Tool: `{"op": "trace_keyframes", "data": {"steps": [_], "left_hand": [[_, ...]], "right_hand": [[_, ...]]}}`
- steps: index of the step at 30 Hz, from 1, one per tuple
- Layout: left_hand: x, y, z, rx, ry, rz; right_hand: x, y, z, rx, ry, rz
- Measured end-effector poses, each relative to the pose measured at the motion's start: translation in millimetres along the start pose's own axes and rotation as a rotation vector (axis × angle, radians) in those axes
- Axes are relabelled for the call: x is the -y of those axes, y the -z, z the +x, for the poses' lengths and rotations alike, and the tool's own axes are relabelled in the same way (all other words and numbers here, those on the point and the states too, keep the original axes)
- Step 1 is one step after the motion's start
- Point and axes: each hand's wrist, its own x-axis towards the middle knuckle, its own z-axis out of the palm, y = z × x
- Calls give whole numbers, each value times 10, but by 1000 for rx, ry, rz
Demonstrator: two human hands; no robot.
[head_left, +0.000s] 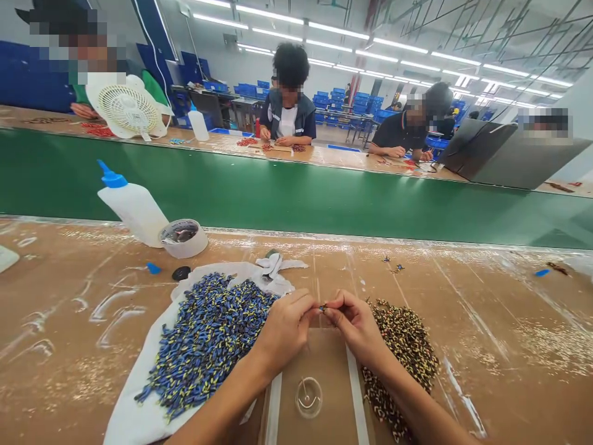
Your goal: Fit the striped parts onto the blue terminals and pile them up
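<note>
At lower centre of the frame, my left hand (285,327) and right hand (356,326) meet fingertip to fingertip. Both pinch one small piece (323,306), which lies crosswise between them, equally near each. Both wrists angle inward above the desk (486,321). Blue pile (208,340) lies left, brown pile (405,346) right.

Well beyond the left hand (285,327), a green conveyor belt (296,191) crosses the hall; blue crates (370,102) stack behind it, under rows of ceiling strip lights (401,44).
</note>
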Motion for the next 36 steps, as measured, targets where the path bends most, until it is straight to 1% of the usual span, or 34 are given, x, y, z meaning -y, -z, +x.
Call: {"op": "trace_keyframes", "data": {"steps": [3,7,11,14,18,23,27,32,36], "left_hand": [[-7,53,15,-14,-42,-47],[-43,79,33,-11,-13,-93],[-42,38,36,24,31,-95],[-29,8,22,65,30,-69],[-42,9,6,104,10,-39],[-49,33,14,131,35,-1],[23,11,27,140,56,19],[131,-42,32,155,78,24],[175,-72,36,173,119,16]], "right_hand": [[56,32,7,-15,-48,74],[66,40,7,-68,-93,138],[53,26,-2,-111,-90,135],[60,20,-10,-124,-65,94],[82,18,-7,-115,-59,63],[76,11,26,-86,-119,74],[24,1,72,-59,-133,95],[-46,-22,95,-63,-84,46],[-93,-54,107,-27,-78,34]]}}
